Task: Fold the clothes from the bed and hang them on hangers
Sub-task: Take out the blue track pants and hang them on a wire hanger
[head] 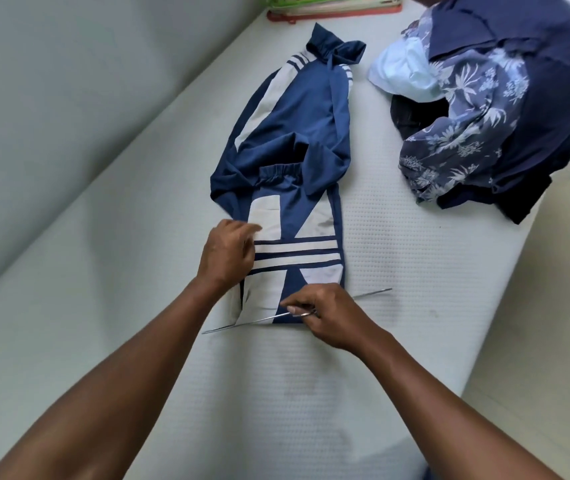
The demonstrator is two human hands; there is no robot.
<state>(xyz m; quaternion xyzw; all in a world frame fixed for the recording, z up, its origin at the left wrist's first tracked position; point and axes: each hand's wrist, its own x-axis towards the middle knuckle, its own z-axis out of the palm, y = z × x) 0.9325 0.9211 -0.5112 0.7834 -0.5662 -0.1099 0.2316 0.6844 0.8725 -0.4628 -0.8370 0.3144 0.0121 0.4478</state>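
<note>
In the head view, your left hand (229, 252) reaches forward, its fingers curled over the left edge of the blue-and-white jacket (297, 133), which lies folded on the bed (397, 254). Your right hand (325, 313) sits at the jacket's near edge, its fingers pinching the wire hanger (242, 323).

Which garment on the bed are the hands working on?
The blue-and-white striped jacket, laid flat alone, held by the left hand; the floral shirt and the others lie heaped, untouched, at right.
</note>
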